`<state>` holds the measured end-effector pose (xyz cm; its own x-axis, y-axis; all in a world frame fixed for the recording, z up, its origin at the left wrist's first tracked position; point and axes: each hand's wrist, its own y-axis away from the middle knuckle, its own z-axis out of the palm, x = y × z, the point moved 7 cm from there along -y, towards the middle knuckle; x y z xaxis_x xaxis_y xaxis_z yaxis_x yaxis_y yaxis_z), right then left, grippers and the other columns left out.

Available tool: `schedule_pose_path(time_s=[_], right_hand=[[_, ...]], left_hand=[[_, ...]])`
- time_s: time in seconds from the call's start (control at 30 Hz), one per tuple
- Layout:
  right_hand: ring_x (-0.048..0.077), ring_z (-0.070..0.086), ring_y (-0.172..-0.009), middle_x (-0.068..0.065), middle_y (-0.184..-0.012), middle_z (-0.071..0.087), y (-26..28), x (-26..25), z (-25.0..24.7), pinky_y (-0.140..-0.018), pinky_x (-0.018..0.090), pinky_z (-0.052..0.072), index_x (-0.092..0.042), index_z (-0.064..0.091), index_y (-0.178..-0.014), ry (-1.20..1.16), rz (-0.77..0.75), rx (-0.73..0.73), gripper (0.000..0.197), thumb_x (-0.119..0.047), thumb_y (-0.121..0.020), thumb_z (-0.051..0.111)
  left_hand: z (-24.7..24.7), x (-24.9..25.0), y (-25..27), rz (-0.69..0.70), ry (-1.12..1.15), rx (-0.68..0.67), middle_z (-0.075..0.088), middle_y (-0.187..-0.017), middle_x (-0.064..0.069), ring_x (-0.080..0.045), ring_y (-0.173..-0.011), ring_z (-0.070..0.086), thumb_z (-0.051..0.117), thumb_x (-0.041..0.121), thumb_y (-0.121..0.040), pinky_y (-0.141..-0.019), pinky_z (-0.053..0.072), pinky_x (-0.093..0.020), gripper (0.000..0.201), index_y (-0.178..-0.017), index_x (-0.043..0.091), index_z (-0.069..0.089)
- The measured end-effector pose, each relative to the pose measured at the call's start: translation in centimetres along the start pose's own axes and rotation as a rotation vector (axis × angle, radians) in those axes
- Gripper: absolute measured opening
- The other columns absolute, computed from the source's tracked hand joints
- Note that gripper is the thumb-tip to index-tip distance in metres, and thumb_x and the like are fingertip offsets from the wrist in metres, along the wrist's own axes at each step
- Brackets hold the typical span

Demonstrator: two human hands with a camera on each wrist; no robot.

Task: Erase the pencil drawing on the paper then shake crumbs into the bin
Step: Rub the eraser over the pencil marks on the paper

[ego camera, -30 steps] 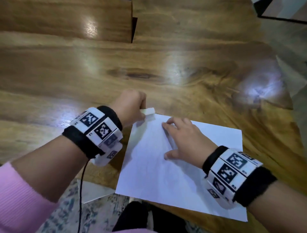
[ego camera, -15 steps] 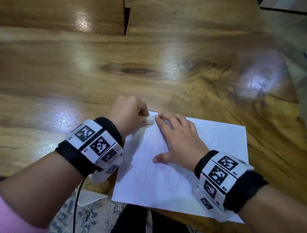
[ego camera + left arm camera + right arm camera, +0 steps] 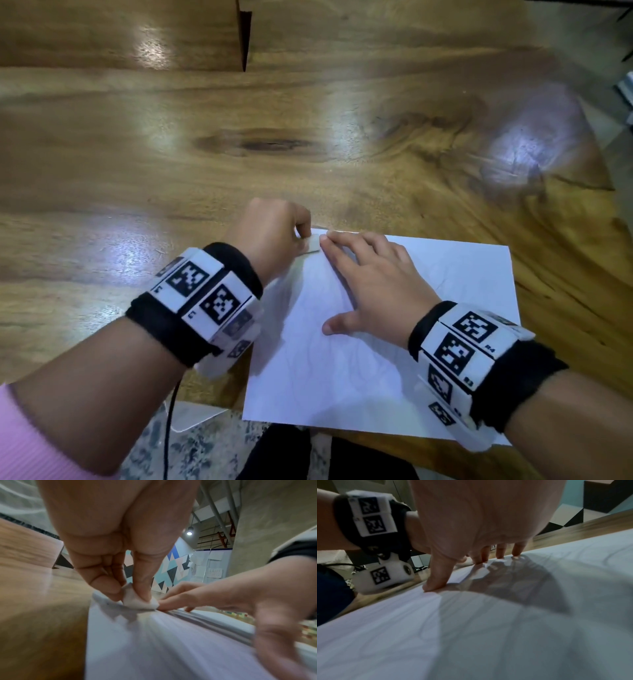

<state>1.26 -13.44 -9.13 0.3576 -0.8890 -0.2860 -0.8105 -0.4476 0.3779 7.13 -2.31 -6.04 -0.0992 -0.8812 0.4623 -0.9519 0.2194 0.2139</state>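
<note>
A white sheet of paper (image 3: 394, 359) lies on the wooden table (image 3: 308, 137) at its near edge, and faint pencil lines (image 3: 308, 356) show on it. My left hand (image 3: 301, 238) pinches a small white eraser (image 3: 312, 245) between thumb and fingers and holds it down on the paper's far-left corner. The left wrist view shows the eraser (image 3: 137, 600) touching the sheet (image 3: 154, 649). My right hand (image 3: 363, 284) lies flat on the paper, fingers spread, fingertips next to the eraser. In the right wrist view its fingers (image 3: 481, 555) press the sheet (image 3: 505, 628). No bin is in view.
The paper's near edge hangs over the table's front edge. Below are a patterned floor (image 3: 154, 455), a white object (image 3: 191, 416) and a black cable (image 3: 169, 428) from my left wristband. A dark gap (image 3: 244, 41) splits the raised wooden boards at the back.
My left hand has brought the eraser from just off the far-left corner down onto the paper. My right hand's fingers slid up toward that corner.
</note>
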Motion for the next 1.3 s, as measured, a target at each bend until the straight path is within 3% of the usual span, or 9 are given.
schedule_pose_path(time_s=[0.17, 0.33, 0.53, 0.7, 0.9, 1.0, 1.1, 1.2, 1.3], right_hand=[[0.015, 0.007, -0.137, -0.014, -0.154, 0.005, -0.1, -0.1, -0.1, -0.109, 0.031, 0.009, -0.026, 0.0, -0.149, 0.019, -0.023, 0.015, 0.111, -0.067, -0.068, 0.063], [0.017, 0.008, -0.137, -0.011, -0.154, 0.006, 0.0, -0.3, -0.2, -0.11, 0.032, 0.011, -0.024, 0.0, -0.15, 0.05, -0.023, 0.027, 0.111, -0.066, -0.069, 0.063], [0.017, 0.012, -0.134, -0.01, -0.153, 0.008, -0.1, -0.4, -0.1, -0.107, 0.03, 0.01, -0.024, 0.001, -0.149, 0.029, -0.012, 0.033, 0.112, -0.065, -0.067, 0.065], [0.017, 0.015, -0.131, -0.01, -0.152, 0.009, -0.1, -0.5, -0.4, -0.107, 0.031, 0.013, -0.023, 0.002, -0.149, 0.065, -0.007, 0.033, 0.112, -0.068, -0.067, 0.062], [0.016, 0.016, -0.134, -0.01, -0.154, 0.007, 0.1, -0.5, -0.2, -0.109, 0.033, 0.012, -0.025, 0.001, -0.149, 0.046, 0.002, 0.035, 0.113, -0.072, -0.065, 0.06], [0.016, 0.014, -0.134, -0.011, -0.155, 0.005, 0.1, -0.5, -0.1, -0.108, 0.034, 0.012, -0.03, 0.0, -0.149, 0.053, 0.0, 0.029, 0.111, -0.072, -0.066, 0.059], [0.017, 0.014, -0.133, -0.011, -0.154, 0.006, 0.0, -0.5, -0.1, -0.107, 0.034, 0.012, -0.031, 0.0, -0.149, 0.058, 0.005, 0.03, 0.111, -0.073, -0.065, 0.06], [0.016, 0.015, -0.133, -0.011, -0.154, 0.007, -0.1, -0.4, -0.1, -0.107, 0.034, 0.012, -0.03, 0.0, -0.149, 0.068, 0.008, 0.032, 0.112, -0.073, -0.064, 0.059], [0.017, 0.015, -0.131, -0.011, -0.154, 0.007, -0.1, -0.4, 0.0, -0.106, 0.033, 0.013, -0.029, 0.0, -0.149, 0.07, 0.005, 0.028, 0.113, -0.074, -0.064, 0.059]], left_hand=[[2.1, -0.3, 4.7, 0.036, -0.004, -0.15, 0.046, -0.055, 0.007, -0.011, -0.054, 0.043, 0.069, 0.028, -0.074, -0.049, 0.025, -0.022, 0.039, -0.051, 0.023, 0.038], [0.3, 0.4, 0.2, -0.018, 0.011, -0.001, 0.066, -0.081, -0.011, -0.026, -0.077, 0.055, 0.062, 0.011, -0.078, -0.062, 0.028, -0.024, 0.002, -0.078, 0.011, 0.061], [1.9, 0.1, 4.1, 0.033, -0.051, -0.114, 0.056, -0.07, -0.002, -0.018, -0.067, 0.043, 0.062, 0.018, -0.076, -0.05, 0.025, -0.025, 0.008, -0.069, 0.016, 0.057], [0.0, -0.2, 0.8, -0.04, -0.009, 0.06, 0.061, -0.076, -0.009, -0.019, -0.071, 0.043, 0.058, 0.006, -0.076, -0.06, 0.024, -0.023, 0.009, -0.081, 0.011, 0.064], [1.7, -0.6, 5.4, 0.005, 0.014, -0.102, 0.046, -0.059, 0.003, -0.015, -0.057, 0.041, 0.069, 0.022, -0.074, -0.05, 0.025, -0.025, 0.035, -0.051, 0.025, 0.044], [1.0, -0.8, 3.7, -0.037, 0.042, -0.024, 0.059, -0.069, -0.003, -0.021, -0.066, 0.052, 0.071, 0.022, -0.074, -0.055, 0.03, -0.024, 0.007, -0.071, 0.019, 0.064], [0.4, -0.6, 1.1, -0.045, 0.012, 0.049, 0.056, -0.073, -0.005, -0.023, -0.071, 0.052, 0.065, 0.012, -0.078, -0.064, 0.033, -0.025, 0.012, -0.089, 0.016, 0.066], [0.8, -0.8, 3.0, -0.032, 0.007, 0.006, 0.05, -0.06, 0.0, -0.022, -0.065, 0.048, 0.065, 0.016, -0.077, -0.055, 0.03, -0.027, 0.005, -0.079, 0.013, 0.068], [1.6, -1.3, 5.6, -0.031, 0.071, -0.095, 0.058, -0.06, 0.0, -0.018, -0.062, 0.049, 0.068, 0.022, -0.074, -0.053, 0.028, -0.012, 0.008, -0.075, 0.014, 0.067]])
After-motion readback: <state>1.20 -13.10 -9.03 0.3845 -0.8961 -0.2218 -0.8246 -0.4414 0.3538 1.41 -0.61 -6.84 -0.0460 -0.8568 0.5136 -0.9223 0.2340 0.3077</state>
